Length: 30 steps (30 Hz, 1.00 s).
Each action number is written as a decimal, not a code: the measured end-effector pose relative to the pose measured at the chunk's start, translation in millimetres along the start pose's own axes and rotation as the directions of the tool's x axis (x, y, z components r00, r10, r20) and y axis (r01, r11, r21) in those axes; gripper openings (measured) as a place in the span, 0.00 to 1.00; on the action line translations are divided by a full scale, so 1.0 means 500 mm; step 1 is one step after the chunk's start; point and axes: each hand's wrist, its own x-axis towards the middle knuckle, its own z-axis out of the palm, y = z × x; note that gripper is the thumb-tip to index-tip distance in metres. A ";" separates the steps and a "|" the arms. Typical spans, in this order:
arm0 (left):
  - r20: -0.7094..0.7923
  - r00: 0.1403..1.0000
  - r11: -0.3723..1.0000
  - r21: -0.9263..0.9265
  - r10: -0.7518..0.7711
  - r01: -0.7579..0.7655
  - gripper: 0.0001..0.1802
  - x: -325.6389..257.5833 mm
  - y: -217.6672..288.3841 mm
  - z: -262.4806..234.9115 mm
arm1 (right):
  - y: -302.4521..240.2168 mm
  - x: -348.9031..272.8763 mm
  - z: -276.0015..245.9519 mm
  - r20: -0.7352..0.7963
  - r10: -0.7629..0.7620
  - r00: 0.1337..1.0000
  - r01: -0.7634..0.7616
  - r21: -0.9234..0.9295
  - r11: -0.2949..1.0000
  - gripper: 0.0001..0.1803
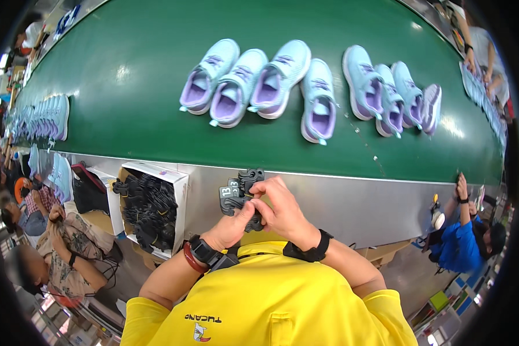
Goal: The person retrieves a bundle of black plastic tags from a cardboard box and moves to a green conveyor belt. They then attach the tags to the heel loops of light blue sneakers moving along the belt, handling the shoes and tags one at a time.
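Both my hands are raised together in front of my chest, over the metal edge of the conveyor. My left hand (232, 226) and my right hand (281, 209) together grip a bunch of small black plastic hangers (241, 191) with light size tags. A black watch and a red band sit on my left wrist, a black band on my right. On the green conveyor belt (127, 98) beyond lie several light blue and lilac sneakers (254, 86), soles down, in a loose row.
A white cardboard box (150, 207) full of black hangers stands to my left by the conveyor's metal side. More sneakers (43, 118) lie far left on the belt. Other people sit at lower left, and another person in blue (461, 242) works at right.
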 end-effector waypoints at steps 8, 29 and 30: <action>-0.064 0.993 0.960 0.254 -0.103 0.116 0.20 0.028 -0.092 0.165 | 0.041 -0.209 -0.112 -0.410 -0.058 0.910 0.104 0.089 0.991 0.11; -0.204 0.807 0.403 0.783 -0.554 0.474 0.14 0.151 -0.298 0.556 | 0.161 -0.680 -0.390 -0.571 0.176 0.802 0.204 0.538 0.818 0.07; -0.217 0.780 0.289 0.844 -0.587 0.452 0.14 0.153 -0.304 0.561 | 0.173 -0.687 -0.388 -0.579 0.279 0.766 0.234 0.655 0.718 0.07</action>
